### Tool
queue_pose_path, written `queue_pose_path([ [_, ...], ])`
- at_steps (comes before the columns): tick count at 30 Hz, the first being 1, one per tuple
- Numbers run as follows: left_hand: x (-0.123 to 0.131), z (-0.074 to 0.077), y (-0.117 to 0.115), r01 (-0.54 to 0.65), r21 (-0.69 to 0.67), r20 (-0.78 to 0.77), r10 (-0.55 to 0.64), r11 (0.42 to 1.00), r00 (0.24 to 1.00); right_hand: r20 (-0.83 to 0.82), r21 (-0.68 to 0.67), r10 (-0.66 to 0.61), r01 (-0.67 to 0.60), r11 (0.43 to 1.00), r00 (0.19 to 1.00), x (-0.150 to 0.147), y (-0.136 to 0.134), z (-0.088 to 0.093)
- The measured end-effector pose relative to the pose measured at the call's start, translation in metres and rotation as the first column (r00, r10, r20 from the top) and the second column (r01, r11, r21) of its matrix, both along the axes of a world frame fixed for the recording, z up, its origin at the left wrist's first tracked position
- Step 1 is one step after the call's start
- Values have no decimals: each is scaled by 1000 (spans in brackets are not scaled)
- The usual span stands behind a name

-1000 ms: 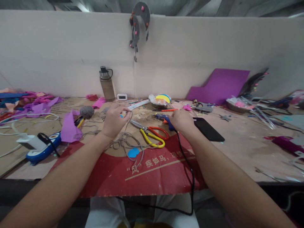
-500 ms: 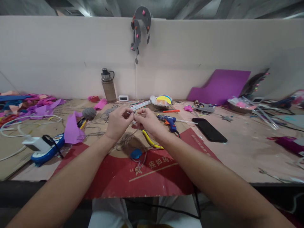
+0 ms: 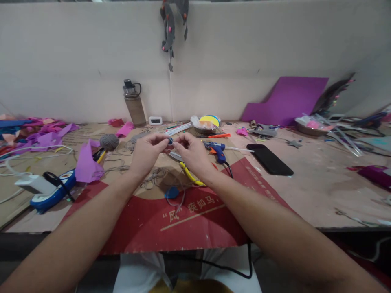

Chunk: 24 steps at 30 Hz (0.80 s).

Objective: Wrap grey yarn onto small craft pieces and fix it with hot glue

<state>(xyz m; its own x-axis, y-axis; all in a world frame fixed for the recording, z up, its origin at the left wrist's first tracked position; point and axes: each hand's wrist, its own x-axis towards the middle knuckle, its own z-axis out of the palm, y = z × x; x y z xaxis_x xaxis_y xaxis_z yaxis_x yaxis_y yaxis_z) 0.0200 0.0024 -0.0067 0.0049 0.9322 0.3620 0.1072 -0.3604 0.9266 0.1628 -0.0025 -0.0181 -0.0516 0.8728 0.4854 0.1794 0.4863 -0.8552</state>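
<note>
Over the middle of the table, my left hand (image 3: 147, 152) pinches a small dark blue piece (image 3: 170, 141) between thumb and fingers. My right hand (image 3: 191, 154) is right beside it, its fingers closed at the piece's right side; whatever they grip is too small to make out. Below the hands, loose grey yarn (image 3: 155, 177) lies on cardboard, and a strand runs to a blue round piece (image 3: 171, 192) on the red printed sheet (image 3: 137, 228). A yellow curved handle (image 3: 191, 175) lies under my right wrist.
A blue glue gun (image 3: 219, 151) and black phone (image 3: 269, 159) lie to the right. At left are a yarn ball (image 3: 109, 141), purple felt (image 3: 89, 162) and a blue power strip (image 3: 55, 191). A bottle (image 3: 134, 106) and bowl (image 3: 205, 129) stand behind.
The camera view has tipped downward and shifted slightly. Between my fingertips the dark blue piece now shows more clearly. Both hands remain close together.
</note>
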Motion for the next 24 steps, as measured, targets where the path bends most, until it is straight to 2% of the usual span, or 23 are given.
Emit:
queue_pose_path([
  [6, 1, -1, -1, 39, -21, 21, -39, 999, 999, 38, 11, -91, 91, 996, 995, 2, 0, 1],
  [16, 3, 1, -4, 44, -24, -15, -44, 999, 999, 41, 37, -114, 112, 993, 993, 3, -2, 1],
  [24, 5, 0, -2, 56, -51, 59, -53, 997, 997, 47, 18, -131, 130, 991, 990, 3, -1, 0],
])
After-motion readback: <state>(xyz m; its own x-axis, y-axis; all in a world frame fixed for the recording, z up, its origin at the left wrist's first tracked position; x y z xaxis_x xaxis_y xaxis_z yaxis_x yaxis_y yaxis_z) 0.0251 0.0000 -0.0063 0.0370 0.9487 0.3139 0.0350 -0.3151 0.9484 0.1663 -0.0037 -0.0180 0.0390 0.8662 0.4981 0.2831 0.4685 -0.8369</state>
